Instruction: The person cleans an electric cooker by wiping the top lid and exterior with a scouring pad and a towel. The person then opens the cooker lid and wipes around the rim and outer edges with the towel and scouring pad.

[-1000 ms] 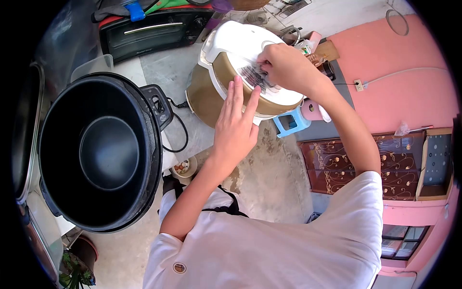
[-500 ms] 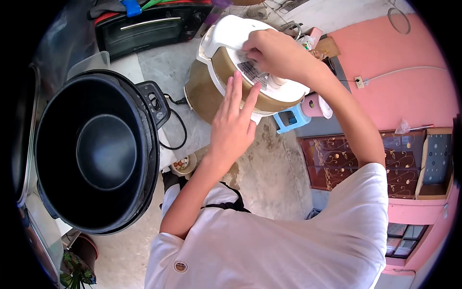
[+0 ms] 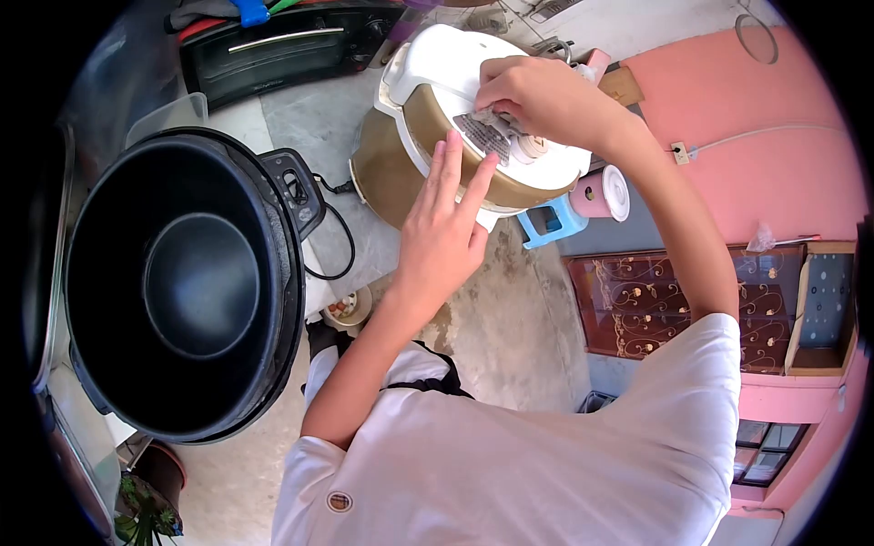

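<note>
Two hands at a white-and-gold electric cooker: left hand, fingers apart, against the lid; right hand, fingertips together, pinching the crumpled printed label.

Grey marbled counter; on it, gold-and-white cooker, black oven, black cord
</note>
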`<state>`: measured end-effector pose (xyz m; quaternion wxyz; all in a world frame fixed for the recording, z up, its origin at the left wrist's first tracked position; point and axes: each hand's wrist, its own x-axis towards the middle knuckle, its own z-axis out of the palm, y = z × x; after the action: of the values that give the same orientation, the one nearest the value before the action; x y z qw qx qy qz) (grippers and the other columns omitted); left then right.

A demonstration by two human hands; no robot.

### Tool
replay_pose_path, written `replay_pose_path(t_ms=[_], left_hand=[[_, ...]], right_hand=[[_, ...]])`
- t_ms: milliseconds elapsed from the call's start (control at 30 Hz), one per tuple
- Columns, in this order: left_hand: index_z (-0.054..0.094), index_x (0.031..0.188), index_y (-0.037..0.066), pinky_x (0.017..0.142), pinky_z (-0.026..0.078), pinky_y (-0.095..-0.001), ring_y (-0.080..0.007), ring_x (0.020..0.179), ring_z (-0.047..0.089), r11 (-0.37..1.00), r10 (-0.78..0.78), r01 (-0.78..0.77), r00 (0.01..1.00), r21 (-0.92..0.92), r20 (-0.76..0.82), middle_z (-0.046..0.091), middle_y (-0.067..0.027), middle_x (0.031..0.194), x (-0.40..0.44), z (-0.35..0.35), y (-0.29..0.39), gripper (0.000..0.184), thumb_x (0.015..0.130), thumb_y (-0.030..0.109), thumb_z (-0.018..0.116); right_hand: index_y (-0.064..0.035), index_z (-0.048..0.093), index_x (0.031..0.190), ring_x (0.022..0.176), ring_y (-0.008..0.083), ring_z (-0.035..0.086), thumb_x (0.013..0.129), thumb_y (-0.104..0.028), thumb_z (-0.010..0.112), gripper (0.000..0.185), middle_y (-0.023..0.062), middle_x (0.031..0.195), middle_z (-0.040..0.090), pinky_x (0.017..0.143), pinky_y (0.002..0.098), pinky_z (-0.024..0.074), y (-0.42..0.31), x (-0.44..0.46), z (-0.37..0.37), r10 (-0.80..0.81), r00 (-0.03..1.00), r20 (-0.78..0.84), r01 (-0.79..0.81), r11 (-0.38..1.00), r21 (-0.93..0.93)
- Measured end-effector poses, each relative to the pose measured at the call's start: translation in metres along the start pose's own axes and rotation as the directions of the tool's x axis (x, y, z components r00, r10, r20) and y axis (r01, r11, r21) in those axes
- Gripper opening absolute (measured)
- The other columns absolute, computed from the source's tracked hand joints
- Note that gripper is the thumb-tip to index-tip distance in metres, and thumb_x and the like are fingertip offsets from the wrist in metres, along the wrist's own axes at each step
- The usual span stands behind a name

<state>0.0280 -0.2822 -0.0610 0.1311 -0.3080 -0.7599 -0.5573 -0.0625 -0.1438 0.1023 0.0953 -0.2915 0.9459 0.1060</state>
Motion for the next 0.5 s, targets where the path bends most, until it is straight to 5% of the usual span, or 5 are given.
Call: replay_pose_path(t_ms=[200,300,500], left_hand=[[0.046,0.142,0.016,0.104,0.042,-0.0449,-0.0424,0.138,0.034,0.999,0.026,-0.026,1.000,0.027,0.000,0.024,-0.0240,0.154,0.004,-0.003,-0.002,0.071,0.074,-0.001,0.058],[0.047,0.142,0.016,0.104,0.042,-0.0453,-0.0432,0.138,0.034,0.999,0.038,-0.039,0.999,0.011,0.008,0.024,-0.0242,0.154,0.003,-0.002,-0.003,0.071,0.074,0.000,0.058],[0.046,0.142,0.015,0.105,0.041,-0.0458,-0.0435,0.138,0.034,1.000,0.016,-0.016,1.000,0.007,-0.003,0.023,-0.0240,0.155,0.002,0.001,-0.001,0.071,0.075,-0.001,0.057]], right_hand=[[-0.0072,0.070,0.098,0.083,0.0282,0.063,0.083,-0.002,0.063,0.018,0.0067,0.095,0.062,0.072,0.0390,0.0513,-0.013,0.006,0.015,-0.197,0.947,-0.255,0.191,0.980,-0.048],[-0.0079,0.072,0.097,0.084,0.0278,0.063,0.084,-0.002,0.063,0.017,0.0059,0.095,0.063,0.073,0.0387,0.0511,0.000,-0.015,0.007,-0.073,0.987,-0.142,0.083,0.994,0.066],[-0.0059,0.072,0.097,0.088,0.0297,0.063,0.086,-0.005,0.061,0.016,0.0084,0.096,0.063,0.075,0.0409,0.0501,-0.001,-0.028,-0.002,0.095,0.995,0.010,-0.094,0.992,-0.084]])
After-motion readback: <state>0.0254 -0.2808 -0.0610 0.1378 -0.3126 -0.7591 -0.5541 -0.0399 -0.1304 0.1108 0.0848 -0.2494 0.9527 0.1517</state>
